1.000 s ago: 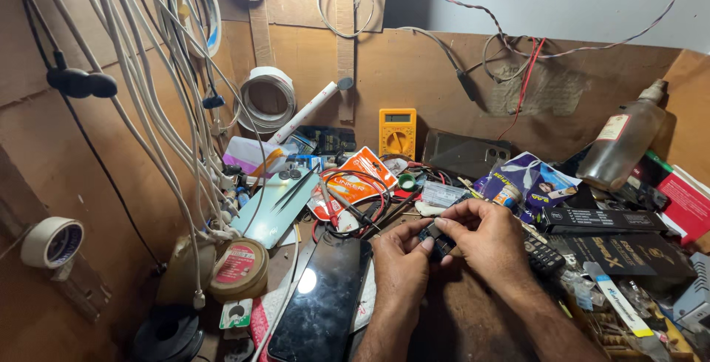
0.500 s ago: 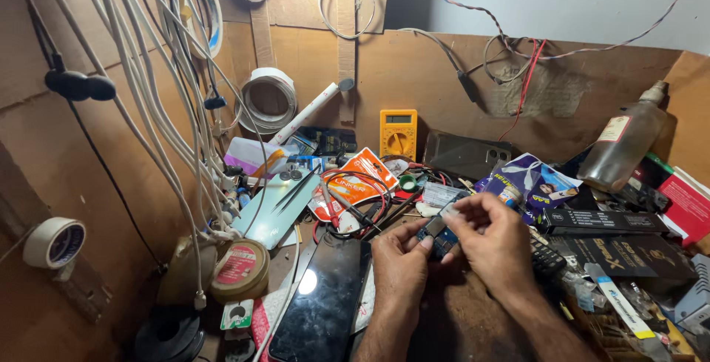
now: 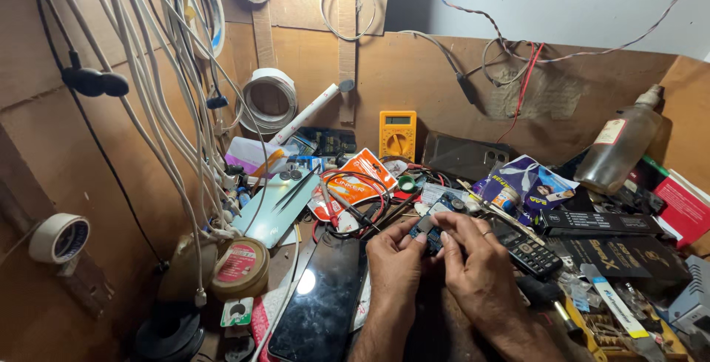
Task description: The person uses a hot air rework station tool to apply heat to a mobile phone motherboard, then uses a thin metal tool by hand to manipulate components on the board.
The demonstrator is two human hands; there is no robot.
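Hands: left hand (image 3: 396,262) and right hand (image 3: 473,258) meet at centre frame, fingers of both pinched narrow on a small blue circuit board (image 3: 431,235).
Board position: raised just above the cluttered desk (image 3: 444,325), between the dark smartphone (image 3: 322,295) at lower centre-left and the keypad phone (image 3: 529,252) to the right.
Background: yellow multimeter (image 3: 397,134) upper centre.
Risk: board looks thin; a hard squeeze could crack it, and a slip would likely lose it among the red wires (image 3: 355,207) and clutter.

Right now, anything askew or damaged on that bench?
Nothing visibly broken. The clear bottle leans tilted against the back wall at right, and a dark phone lies glass-up beside the left hand, half under loose red wires.
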